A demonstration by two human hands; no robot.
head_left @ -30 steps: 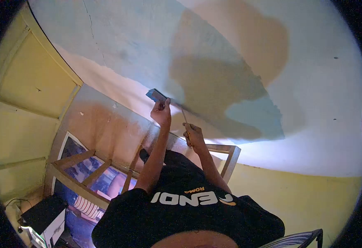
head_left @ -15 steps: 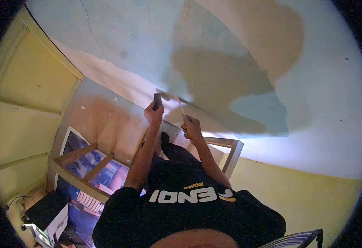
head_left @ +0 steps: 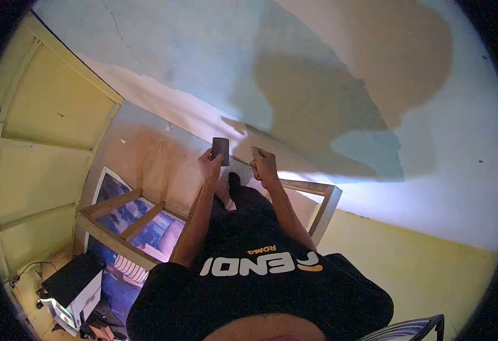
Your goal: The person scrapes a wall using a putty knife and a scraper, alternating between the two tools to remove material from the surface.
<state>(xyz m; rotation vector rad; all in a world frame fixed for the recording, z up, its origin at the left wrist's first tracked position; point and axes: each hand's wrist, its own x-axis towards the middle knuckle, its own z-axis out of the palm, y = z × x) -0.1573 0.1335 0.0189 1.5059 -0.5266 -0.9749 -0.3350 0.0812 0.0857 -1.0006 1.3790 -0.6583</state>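
Observation:
A dark, flat rectangular piece (head_left: 220, 150) stands upright in my left hand (head_left: 210, 166), pinched along its left side. Just to the right, my right hand (head_left: 265, 167) is closed round a small, pale, thin tool (head_left: 255, 152), of which only a short end shows. A gap separates the hands, and neither touches the wall. Beyond them rises the wall (head_left: 203, 68), with a blue-green patch, paler areas and shadows across it.
A wooden frame with rungs (head_left: 115, 239) stands at the lower left, and another wooden frame part (head_left: 324, 213) is right of my right arm. A black-topped device (head_left: 74, 279) sits at the lower left. Yellow panels (head_left: 44, 170) line the left.
Both hands have drawn back from the wall. The dark piece has turned so its broad face shows, and the thin tool now shows less of its length. The view has shifted slightly.

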